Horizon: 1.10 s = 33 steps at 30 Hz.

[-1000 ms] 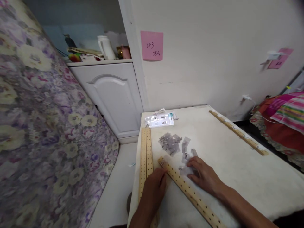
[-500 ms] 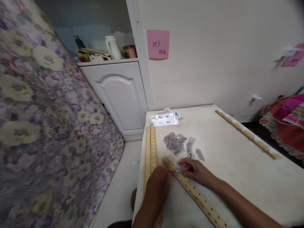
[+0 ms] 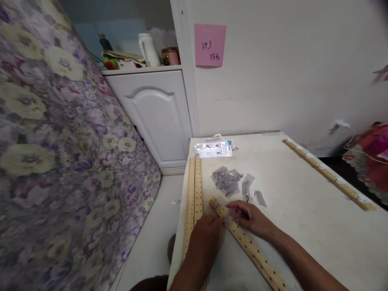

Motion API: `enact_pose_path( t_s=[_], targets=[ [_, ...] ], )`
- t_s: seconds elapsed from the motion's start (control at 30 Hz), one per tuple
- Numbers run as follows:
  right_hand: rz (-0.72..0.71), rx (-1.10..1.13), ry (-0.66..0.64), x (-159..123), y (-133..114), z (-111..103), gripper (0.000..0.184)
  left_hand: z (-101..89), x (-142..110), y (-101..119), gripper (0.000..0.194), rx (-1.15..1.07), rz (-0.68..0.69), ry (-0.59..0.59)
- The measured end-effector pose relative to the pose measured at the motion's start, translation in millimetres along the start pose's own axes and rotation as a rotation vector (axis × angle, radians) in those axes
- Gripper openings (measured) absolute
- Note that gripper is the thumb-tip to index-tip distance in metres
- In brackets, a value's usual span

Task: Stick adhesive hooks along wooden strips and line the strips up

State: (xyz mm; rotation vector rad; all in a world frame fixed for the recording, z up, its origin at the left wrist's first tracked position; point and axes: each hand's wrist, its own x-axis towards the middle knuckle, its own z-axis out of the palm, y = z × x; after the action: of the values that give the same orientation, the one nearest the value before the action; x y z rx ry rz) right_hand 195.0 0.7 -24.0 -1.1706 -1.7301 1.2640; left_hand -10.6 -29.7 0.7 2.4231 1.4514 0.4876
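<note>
A perforated wooden strip [image 3: 254, 254] lies slanted over the table, its far end in front of my hands. My left hand [image 3: 207, 234] is closed at the strip's left edge, fingers curled and partly hidden. From the right, my right hand [image 3: 253, 218] bends its index finger and thumb over a clear adhesive hook [image 3: 228, 220] on the strip. Another clear hook [image 3: 215, 203] sits at the strip's far end. Just beyond is a pile of clear hooks on grey-looking square sheets [image 3: 226, 182], with several loose ones to its right.
Two more perforated strips [image 3: 194, 194] lie along the table's left edge. Packaged hooks [image 3: 214, 148] rest at the back. A strip with hooks [image 3: 327, 173] runs along the right edge. A floral curtain [image 3: 60, 161] hangs left, beside a white cabinet [image 3: 154, 121].
The view has shifted slightly. My left hand has moved a little farther along toward the hook on the strip, and the right hand's fingers have drawn closer to it.
</note>
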Motion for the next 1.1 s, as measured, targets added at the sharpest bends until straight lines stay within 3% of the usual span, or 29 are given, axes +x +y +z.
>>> enact_pose_path(
  t_s=[0.47, 0.67, 0.93, 1.0, 1.1],
  targets=[
    [0.043, 0.12, 0.007, 2, 7, 0, 0.029, -0.6, 0, -3, 0.033, -0.027, -0.006, 0.046],
    [0.036, 0.191, 0.005, 4, 14, -2, 0.029, 0.0, 1, -3, 0.032, 0.005, 0.0, 0.001],
    [0.025, 0.174, 0.01, 3, 10, -3, 0.028, -10.7, -2, 5, 0.029, -0.01, -0.011, 0.026],
    [0.018, 0.154, 0.016, 3, 10, -3, 0.028, -4.0, -13, 13, 0.029, -0.018, -0.071, 0.076],
    [0.019, 0.093, 0.033, 3, 10, -3, 0.029, 20.5, -33, 30, 0.036, -0.046, -0.167, 0.231]
  ],
)
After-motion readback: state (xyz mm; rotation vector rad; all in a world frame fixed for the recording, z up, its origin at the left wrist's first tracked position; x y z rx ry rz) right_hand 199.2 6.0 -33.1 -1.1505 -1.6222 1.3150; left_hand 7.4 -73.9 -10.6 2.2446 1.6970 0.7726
